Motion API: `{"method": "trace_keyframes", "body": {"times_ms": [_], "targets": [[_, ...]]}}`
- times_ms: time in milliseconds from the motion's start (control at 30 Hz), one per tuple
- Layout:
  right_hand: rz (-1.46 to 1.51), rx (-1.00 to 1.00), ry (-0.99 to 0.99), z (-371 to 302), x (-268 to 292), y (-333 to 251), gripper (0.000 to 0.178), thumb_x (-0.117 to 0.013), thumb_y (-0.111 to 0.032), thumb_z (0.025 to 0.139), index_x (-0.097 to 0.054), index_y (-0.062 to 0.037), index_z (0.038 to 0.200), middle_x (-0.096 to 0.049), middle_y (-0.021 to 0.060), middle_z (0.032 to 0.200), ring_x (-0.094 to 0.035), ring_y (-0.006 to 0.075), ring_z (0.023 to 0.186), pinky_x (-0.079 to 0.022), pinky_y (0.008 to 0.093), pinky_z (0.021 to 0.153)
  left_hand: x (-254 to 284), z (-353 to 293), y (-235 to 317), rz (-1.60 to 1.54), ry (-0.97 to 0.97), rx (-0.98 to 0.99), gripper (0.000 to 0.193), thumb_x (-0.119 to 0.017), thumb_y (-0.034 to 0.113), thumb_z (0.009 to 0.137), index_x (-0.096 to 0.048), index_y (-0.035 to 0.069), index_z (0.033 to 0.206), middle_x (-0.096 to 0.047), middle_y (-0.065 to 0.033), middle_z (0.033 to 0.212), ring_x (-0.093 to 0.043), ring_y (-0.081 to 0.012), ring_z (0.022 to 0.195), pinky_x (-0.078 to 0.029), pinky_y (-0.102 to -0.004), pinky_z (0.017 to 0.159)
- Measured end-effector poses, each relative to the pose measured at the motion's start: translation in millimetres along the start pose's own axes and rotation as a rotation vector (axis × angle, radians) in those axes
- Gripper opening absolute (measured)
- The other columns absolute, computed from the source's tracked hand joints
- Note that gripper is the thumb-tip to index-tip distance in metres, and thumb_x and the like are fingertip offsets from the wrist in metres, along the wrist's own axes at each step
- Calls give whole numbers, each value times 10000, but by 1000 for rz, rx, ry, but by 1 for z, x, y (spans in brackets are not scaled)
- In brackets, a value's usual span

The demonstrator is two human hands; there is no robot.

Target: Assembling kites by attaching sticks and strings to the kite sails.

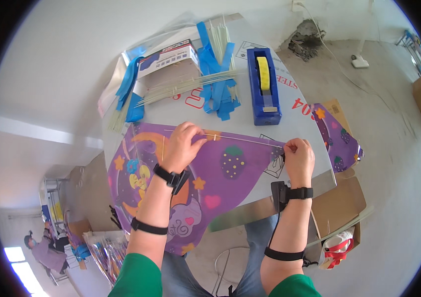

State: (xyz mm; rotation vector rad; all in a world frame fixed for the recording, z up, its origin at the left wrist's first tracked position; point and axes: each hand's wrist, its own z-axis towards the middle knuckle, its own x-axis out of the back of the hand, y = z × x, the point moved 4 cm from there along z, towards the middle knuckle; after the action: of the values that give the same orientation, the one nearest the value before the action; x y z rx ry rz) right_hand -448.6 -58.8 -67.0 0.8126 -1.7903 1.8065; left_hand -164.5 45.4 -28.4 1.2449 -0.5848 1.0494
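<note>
A purple kite sheet (247, 185) printed with strawberries, stars and a rabbit figure lies over the near part of the table and hangs off its front edge. Along its upper edge runs a thin white rod (240, 139), with a small pale clip or tab on it. My left hand (185, 143) is closed at the rod, left of that tab, thumb and fingers pinched together. At the sheet's right corner, my right hand (298, 152) pinches the rod's end and the sheet's edge; the fingertips partly hide what they grip.
A blue tape dispenser (253, 94) with yellow tape stands at the table's back right. Behind my left hand are bundled thin rods (186, 88), blue strips (218, 94) and an open box (168, 67). Cardboard boxes (341, 200) sit lower right; a person (49, 252) works far left.
</note>
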Motion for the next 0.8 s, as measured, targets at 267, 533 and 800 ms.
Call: {"method": "trace_keyframes", "body": {"times_ms": [267,533,800], "targets": [[142,-1,98,7,5,-1,64,-641,-45,765,-650,-25,825,-596,92,788,-593,201,711,-476,302,662,57,-128,-61,192,-200,609,270,-733,215,747,-557,13,782,-600,-132,775,-600,-287,726,-468,-374,625],[372,126,157,9,3,-42,162,-617,-108,836,-655,-50,982,-595,86,927,-585,175,757,-479,288,689,56,-171,-63,117,-146,794,289,-778,190,694,-545,31,753,-597,-109,700,-609,-265,663,-472,-357,594],[-41,204,-66,77,-7,-67,328,-632,-333,821,-687,-16,887,-644,133,819,-612,296,793,-470,395,727,37,-184,-73,98,-51,770,235,-746,202,708,-570,47,718,-614,-118,713,-613,-320,712,-471,-429,628]]}}
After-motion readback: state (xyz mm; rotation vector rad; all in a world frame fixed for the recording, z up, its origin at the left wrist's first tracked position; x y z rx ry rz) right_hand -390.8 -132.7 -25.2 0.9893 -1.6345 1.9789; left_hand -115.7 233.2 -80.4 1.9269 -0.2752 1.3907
